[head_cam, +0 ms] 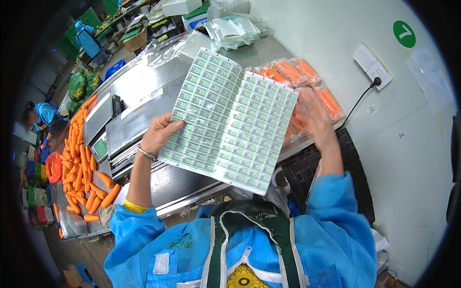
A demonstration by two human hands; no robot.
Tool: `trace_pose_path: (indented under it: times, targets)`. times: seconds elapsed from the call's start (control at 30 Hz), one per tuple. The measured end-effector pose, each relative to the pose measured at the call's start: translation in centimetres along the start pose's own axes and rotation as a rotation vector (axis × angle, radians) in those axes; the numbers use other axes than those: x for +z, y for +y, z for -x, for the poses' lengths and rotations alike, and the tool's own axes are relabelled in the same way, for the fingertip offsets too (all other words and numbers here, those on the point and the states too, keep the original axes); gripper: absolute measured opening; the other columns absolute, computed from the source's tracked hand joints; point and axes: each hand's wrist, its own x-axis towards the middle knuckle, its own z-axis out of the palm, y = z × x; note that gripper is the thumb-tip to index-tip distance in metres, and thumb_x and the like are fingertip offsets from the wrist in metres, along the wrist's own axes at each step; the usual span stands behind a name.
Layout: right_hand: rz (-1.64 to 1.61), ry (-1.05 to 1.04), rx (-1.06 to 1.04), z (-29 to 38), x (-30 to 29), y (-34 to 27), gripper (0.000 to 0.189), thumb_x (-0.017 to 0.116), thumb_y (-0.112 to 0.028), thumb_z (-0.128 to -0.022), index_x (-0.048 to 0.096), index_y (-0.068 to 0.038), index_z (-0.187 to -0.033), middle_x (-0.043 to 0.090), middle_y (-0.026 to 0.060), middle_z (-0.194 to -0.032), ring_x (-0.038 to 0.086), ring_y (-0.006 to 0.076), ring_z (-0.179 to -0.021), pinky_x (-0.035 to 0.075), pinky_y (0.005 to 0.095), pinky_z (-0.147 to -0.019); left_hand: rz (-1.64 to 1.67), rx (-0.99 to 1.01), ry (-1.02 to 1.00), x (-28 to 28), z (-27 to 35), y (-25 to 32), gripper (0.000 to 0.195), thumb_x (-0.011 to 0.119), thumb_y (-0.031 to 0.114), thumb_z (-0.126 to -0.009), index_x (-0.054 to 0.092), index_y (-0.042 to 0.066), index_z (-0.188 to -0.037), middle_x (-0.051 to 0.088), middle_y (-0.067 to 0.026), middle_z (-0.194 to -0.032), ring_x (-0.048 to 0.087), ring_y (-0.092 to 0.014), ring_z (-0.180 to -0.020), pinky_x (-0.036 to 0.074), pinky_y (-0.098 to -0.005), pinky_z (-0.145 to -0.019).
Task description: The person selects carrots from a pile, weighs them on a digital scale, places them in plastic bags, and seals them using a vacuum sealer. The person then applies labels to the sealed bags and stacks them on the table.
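My left hand (157, 134) grips the left edge of a sheet of printed labels (230, 126), thumb on top. Rows of small green and white stickers cover the sheet, and a fold runs down its middle. Motion blurs my right hand (313, 117), which is beside the sheet's right edge and above the packs of carrots; whether its fingers hold anything is not clear. Several clear-wrapped packs of carrots (326, 102) lie along the wall side of the steel table (194, 183), partly hidden by the sheet and my right hand.
Loose carrots (81, 162) are heaped at left beside weighing scales (101, 145). Plastic-wrapped label sheets (232, 30) sit at the table's far end. A black crate (345, 158) stands at right, below a plugged-in cable (356, 108). Two people in blue are farther left.
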Motion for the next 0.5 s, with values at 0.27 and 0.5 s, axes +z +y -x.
trace_pose_path:
  times: [0.27,0.5]
  targets:
    - [0.071,-0.406,0.232,-1.1,4.7,5.0,0.026,0.063,-0.01,-0.085,0.062,0.002,-0.108,0.063,0.0077,-0.104,0.06,0.0151,-0.094,0.048,0.031,-0.086,-0.24,-0.077,0.001,-4.5,5.6,4.8,0.025,0.062,0.016,-0.089,0.064,0.0,-0.109,0.067,0.0003,-0.096,0.059,-0.006,-0.081,0.048,-0.023,-0.074]
    - [-0.615,-0.257,0.481,3.9,5.1,9.4,0.034,0.054,-0.002,-0.088,0.052,0.006,-0.121,0.062,0.0134,-0.114,0.062,0.0219,-0.101,0.051,0.0394,-0.088,0.164,-0.04,0.645,-2.4,14.6,-3.3,0.048,0.052,0.034,-0.094,0.043,0.008,-0.133,0.059,-0.0066,-0.117,0.059,-0.017,-0.1,0.046,-0.0301,-0.082]
